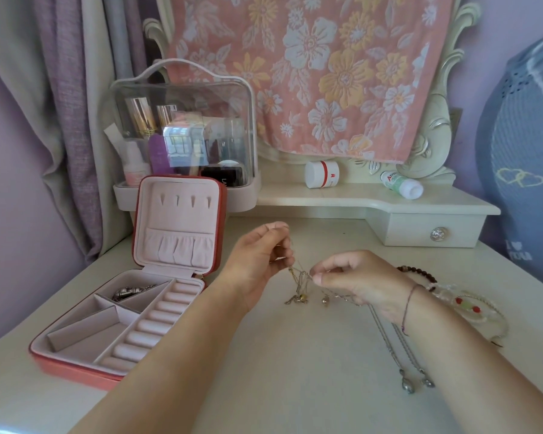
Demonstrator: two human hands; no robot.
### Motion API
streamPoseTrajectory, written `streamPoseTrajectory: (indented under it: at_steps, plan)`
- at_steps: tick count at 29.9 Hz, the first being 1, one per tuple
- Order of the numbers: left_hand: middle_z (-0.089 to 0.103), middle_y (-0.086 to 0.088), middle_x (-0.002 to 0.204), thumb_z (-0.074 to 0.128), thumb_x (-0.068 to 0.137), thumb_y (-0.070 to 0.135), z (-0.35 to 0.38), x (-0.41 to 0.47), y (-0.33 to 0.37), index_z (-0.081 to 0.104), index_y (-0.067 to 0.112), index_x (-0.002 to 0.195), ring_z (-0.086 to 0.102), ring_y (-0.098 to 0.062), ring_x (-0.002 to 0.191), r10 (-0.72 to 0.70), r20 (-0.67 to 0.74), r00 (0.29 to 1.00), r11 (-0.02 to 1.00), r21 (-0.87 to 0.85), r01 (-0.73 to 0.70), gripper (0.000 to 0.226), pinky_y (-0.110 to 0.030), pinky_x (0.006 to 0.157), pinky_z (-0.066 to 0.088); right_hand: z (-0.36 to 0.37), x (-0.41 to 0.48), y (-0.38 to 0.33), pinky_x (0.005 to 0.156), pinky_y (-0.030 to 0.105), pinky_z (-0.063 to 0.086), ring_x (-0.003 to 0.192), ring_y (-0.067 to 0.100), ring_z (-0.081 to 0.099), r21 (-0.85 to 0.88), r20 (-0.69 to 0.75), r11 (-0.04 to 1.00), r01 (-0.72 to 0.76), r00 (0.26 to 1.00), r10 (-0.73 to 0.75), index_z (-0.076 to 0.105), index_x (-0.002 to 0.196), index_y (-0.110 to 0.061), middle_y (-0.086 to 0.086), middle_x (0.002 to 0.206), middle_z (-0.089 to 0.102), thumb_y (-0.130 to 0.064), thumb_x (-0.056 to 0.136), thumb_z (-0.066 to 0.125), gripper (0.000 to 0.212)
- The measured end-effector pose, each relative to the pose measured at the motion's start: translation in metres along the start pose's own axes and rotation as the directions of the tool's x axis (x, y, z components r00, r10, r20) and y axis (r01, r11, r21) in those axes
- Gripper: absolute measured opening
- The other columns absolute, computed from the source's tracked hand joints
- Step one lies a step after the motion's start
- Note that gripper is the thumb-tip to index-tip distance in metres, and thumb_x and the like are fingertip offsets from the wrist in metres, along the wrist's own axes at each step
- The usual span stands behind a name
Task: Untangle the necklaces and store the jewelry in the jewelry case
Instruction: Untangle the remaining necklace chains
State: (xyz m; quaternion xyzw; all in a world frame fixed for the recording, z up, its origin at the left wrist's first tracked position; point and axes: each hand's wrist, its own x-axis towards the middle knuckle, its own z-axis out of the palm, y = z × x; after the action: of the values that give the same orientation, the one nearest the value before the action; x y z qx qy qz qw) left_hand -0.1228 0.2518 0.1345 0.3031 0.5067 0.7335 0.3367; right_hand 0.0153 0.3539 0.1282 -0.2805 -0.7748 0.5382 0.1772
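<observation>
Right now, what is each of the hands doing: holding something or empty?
Left hand: fingers pinch the tangled necklaces.
Right hand: fingertips pinch the same tangle from the other side.

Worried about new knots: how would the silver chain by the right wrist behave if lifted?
The silver chain likely hangs limp; it lies slack on the table. Its drop pendants probably swing, weighting the ends; snagging seems possible.

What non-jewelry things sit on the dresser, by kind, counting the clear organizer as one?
Jewelry case: 1
Clear organizer: 1
White jar: 1
White-and-green bottle: 1
Total: 4
</observation>
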Motion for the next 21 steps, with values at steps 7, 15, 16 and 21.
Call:
streamPoseTrajectory:
  at_steps: [7,15,16,21]
  plan:
    - [0.071,0.002,0.093,0.056,0.095,0.016,0.001,-0.007,0.004,0.059,0.019,0.089,0.028,-0.006,0.041,-0.019,0.142,0.99,0.996,0.088,0.006,0.008,-0.016,0.041,0.029,0.002,0.0,-0.003,0.037,0.008,0.025,0.035,-0.001,0.038,0.012,0.022,1.0,0.029,0.999,-0.029,0.072,0.089,-0.008,-0.013,0.042,0.047,-0.016,0.08,0.075,0.013]
    - [0.069,-0.004,0.121,0.055,0.094,0.016,0.001,-0.011,0.006,0.059,0.02,0.087,0.022,-0.003,0.037,-0.036,0.246,0.969,0.999,0.034,0.028,0.009,-0.014,0.037,0.022,0.005,0.004,-0.001,0.039,0.013,0.024,0.036,0.002,0.031,0.036,0.036,0.998,0.057,0.998,-0.058,0.072,0.082,-0.013,-0.012,0.044,0.04,-0.022,0.083,0.071,0.008]
    - [0.068,-0.004,0.122,0.055,0.094,0.016,0.0,-0.011,0.006,0.06,0.02,0.087,0.022,-0.003,0.037,-0.042,0.246,0.968,0.999,0.033,0.034,0.009,-0.013,0.037,0.022,0.004,0.004,-0.001,0.039,0.013,0.023,0.037,0.002,0.03,0.082,0.022,0.995,0.06,0.998,-0.062,0.073,0.082,-0.014,-0.008,0.048,0.041,-0.022,0.084,0.07,0.009]
    - [0.067,-0.004,0.124,0.056,0.093,0.017,-0.001,-0.009,0.006,0.059,0.021,0.088,0.021,-0.002,0.037,-0.056,0.241,0.969,0.998,-0.007,0.059,0.008,-0.013,0.036,0.022,0.002,0.006,-0.002,0.045,0.016,0.024,0.05,0.011,0.031,0.221,-0.013,0.971,0.09,0.996,-0.089,0.076,0.077,-0.016,0.006,0.066,0.045,-0.02,0.086,0.067,0.013]
